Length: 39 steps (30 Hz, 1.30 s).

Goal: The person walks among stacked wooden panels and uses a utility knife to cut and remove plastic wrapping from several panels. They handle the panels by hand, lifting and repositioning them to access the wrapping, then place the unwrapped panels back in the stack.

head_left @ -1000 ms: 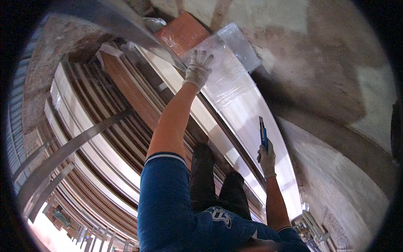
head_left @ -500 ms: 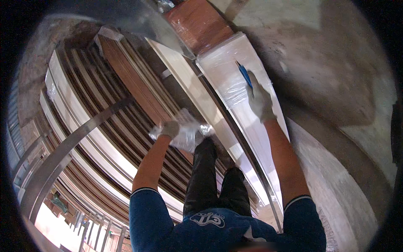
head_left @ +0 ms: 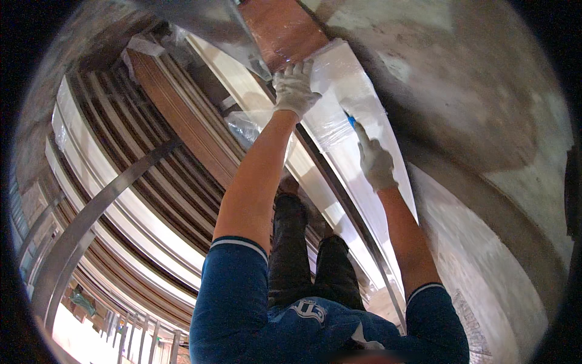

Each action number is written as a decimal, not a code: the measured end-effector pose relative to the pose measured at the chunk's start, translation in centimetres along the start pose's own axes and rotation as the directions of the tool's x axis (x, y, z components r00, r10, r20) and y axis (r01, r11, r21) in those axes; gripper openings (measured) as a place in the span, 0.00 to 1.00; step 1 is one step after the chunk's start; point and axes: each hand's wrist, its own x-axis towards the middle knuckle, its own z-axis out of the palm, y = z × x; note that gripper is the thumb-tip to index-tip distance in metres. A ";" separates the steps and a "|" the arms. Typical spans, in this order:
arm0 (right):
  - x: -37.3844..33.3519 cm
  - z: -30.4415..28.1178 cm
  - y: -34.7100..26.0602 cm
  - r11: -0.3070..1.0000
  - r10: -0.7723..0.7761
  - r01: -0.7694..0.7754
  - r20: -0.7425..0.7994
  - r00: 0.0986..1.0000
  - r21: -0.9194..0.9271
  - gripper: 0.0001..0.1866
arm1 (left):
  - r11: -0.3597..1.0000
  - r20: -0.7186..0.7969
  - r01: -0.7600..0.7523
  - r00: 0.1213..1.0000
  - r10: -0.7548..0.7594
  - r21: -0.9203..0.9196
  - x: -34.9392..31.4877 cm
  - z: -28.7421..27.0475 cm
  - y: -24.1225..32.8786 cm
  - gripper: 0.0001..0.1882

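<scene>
My left hand [head_left: 294, 91], in a pale work glove, lies with fingers spread on the plastic-wrapped end of a white panel [head_left: 342, 70], by the edge of a reddish-brown board [head_left: 285, 33]. My right hand [head_left: 377, 162], gloved as well, is closed round a slim blue cutter knife [head_left: 351, 120]. Its dark tip points away from me at the clear film [head_left: 330, 124] on the white panel; whether it touches the film I cannot tell. A crumpled piece of clear plastic [head_left: 242, 128] lies left of my left forearm.
Long boards and mouldings [head_left: 130, 115], white, brown and dark, fill the left side. A curved-looking metal bar [head_left: 130, 176] crosses them. A cream board [head_left: 227, 70] runs beside the white panel. Bare concrete floor [head_left: 461, 109] spreads on the right.
My left hand has let go of the crumpled plastic and moved forward and right onto the wrapped panel. My right hand has come slightly nearer to me, still holding the cutter knife.
</scene>
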 end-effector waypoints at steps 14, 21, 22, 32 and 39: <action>-17.6 0.6 5.3 0.662 0.494 -0.472 0.134 0.859 0.582 0.27 | 0.970 0.232 0.216 0.955 -0.187 -0.110 1.9 0.5 1.8 0.37; -15.2 -1.9 2.8 0.593 0.469 -0.451 0.169 0.867 0.667 0.25 | 0.977 0.699 -0.215 0.698 0.155 -0.001 -3.6 1.0 -1.4 0.27; -14.7 -2.2 2.6 0.611 0.433 -0.408 0.144 0.890 0.678 0.25 | 0.996 0.723 -0.092 0.688 0.064 0.000 -5.0 0.5 -3.5 0.27; -13.8 -2.4 0.4 0.396 0.486 -0.379 0.159 0.859 0.836 0.19 | 0.922 0.440 0.388 0.828 -0.347 -0.003 -14.2 -4.0 -15.2 0.34; -12.7 -1.7 -2.9 0.392 0.433 -0.435 0.255 0.865 0.811 0.17 | 0.807 0.094 0.508 0.858 -0.505 -0.302 -6.8 -0.9 -2.6 0.30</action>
